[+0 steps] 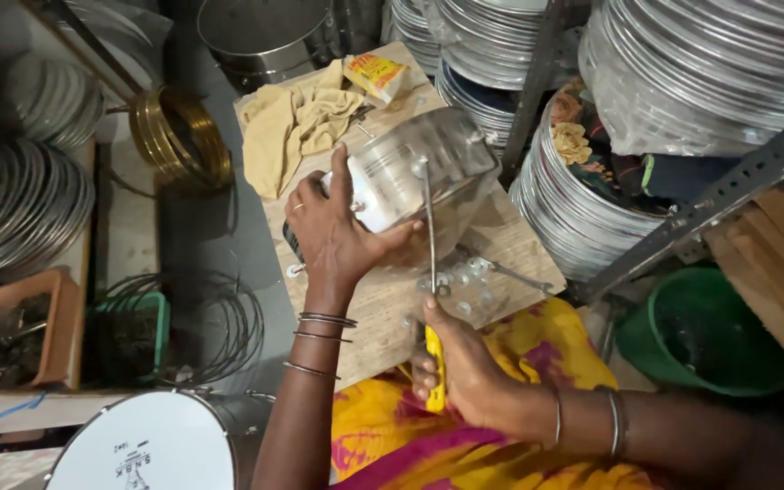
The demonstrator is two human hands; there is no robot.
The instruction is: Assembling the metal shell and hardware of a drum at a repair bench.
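Note:
My left hand (333, 231) grips a shiny steel cylinder-shaped container with a white end (419, 172), holding it tilted on its side over a wooden board (383, 308). My right hand (465, 363) holds a screwdriver with a yellow handle (435, 367); its long metal shaft reaches up to the container's side. A clear plastic bag of small round parts (465, 281) lies on the board just under the container. Thin bangles circle both wrists.
A beige cloth (297, 127) and a small yellow packet (376, 74) lie at the board's far end. Stacks of steel plates (700, 63) crowd the right and left. A green bucket (710, 331), brass rings (179, 136), wire coils and a white drum (142, 445) surround me.

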